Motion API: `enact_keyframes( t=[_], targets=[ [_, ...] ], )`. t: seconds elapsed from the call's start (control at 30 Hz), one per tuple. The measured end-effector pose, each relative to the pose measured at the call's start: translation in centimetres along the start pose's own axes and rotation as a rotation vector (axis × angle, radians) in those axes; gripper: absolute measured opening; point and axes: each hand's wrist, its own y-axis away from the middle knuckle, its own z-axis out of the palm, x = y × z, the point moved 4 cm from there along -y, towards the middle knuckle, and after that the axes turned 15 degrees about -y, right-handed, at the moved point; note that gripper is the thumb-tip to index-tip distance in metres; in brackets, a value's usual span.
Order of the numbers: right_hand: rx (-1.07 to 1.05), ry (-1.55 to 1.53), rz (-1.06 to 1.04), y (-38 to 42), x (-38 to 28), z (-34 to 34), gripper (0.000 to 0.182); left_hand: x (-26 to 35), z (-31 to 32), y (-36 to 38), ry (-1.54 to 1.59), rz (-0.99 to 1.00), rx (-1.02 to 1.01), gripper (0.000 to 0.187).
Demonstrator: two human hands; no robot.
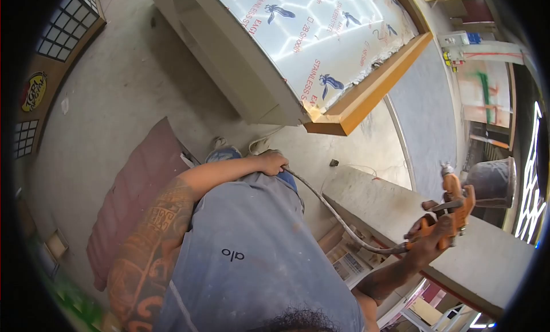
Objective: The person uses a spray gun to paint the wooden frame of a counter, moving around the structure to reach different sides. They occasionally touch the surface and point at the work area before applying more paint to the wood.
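I see my right hand (427, 237) clenched on the hard orange spray gun (452, 209), lower right; my left hand (270, 161) grasps its bendy hose (332, 209), mid-frame.

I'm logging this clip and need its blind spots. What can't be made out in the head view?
- Spray gun: its nozzle tip points away; the right hand wraps the grip.
- Hose: the left hand closes over it, and its far end is hidden past that hand.
- Film-covered panel: cut off by the top edge; small print unreadable.
- Newspaper: text too small.
- Bucket: contents not visible.
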Motion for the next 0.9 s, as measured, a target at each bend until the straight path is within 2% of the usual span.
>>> enact_keyframes(
  t=[0.03,0.17,0.23,0.3,0.4,0.53,0.63,0.77,0.9],
  targets=[
    [-0.014,-0.027,0.033,1.5,0.6,-0.3,0.065,-0.3,0.3,-0.1,-0.016,-0.019,-0.032,0.020],
    [-0.089,-0.072,0.082,5.7,0.2,2.0,0.074,-2.2,-0.4,-0.3,-0.125,-0.058,-0.102,0.020],
    [-0.160,-0.068,0.009,7.0,0.1,3.2,0.068,-3.3,-0.6,-0.2,-0.178,-0.067,-0.115,0.019],
    [-0.258,-0.050,0.046,8.7,1.5,2.8,0.061,-4.3,-0.9,-0.3,-0.224,-0.077,-0.133,0.017],
    [-0.402,0.125,-0.035,10.7,1.9,2.9,0.056,-5.0,-1.3,-0.2,-0.232,-0.094,-0.129,0.018],
    [-0.334,0.174,-0.186,12.9,-0.3,5.4,0.048,-4.7,-1.9,0.4,-0.296,-0.036,-0.172,0.025],
    [-0.273,0.265,-0.235,14.6,-1.6,7.5,0.045,-5.5,-2.0,0.8,-0.372,-0.023,-0.322,0.036],
    [-0.191,0.347,-0.284,17.1,-3.0,10.7,0.043,-7.7,-1.1,1.4,-0.420,0.091,-0.457,0.038],
    [-0.135,0.410,-0.169,20.1,-4.0,13.0,0.043,-9.3,-0.9,1.3,-0.459,0.225,-0.555,0.038]
  ],
)
